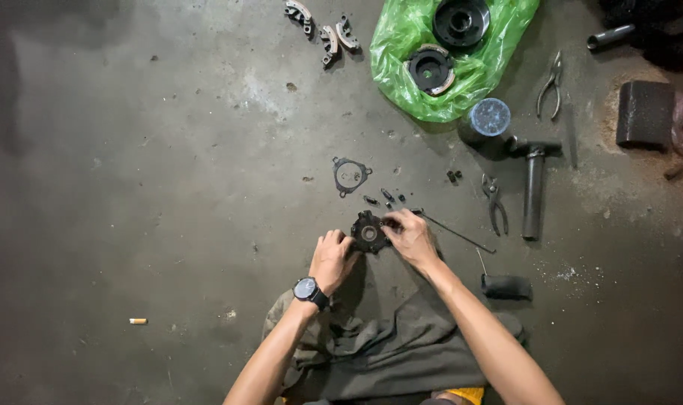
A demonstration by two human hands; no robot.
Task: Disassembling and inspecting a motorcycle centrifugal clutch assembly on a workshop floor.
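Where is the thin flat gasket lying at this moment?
In the head view the gasket lies flat on the concrete floor, near the middle, just beyond the round black part that both hands hold, and below the green plastic bag.

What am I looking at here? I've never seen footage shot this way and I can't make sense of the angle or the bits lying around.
This is one picture from a camera worn on a person's head, looking straight down at their own two bare hands over a dark concrete floor.

The left hand, with a black wristwatch, steadies a small round black metal part. The right hand touches that part's edge with its fingers.

Around them lie a thin ring-shaped gasket, small loose screws, pliers, a black cylindrical tool, a green plastic bag carrying two round black parts, and a cigarette butt. A grey cloth lies below the person's arms.
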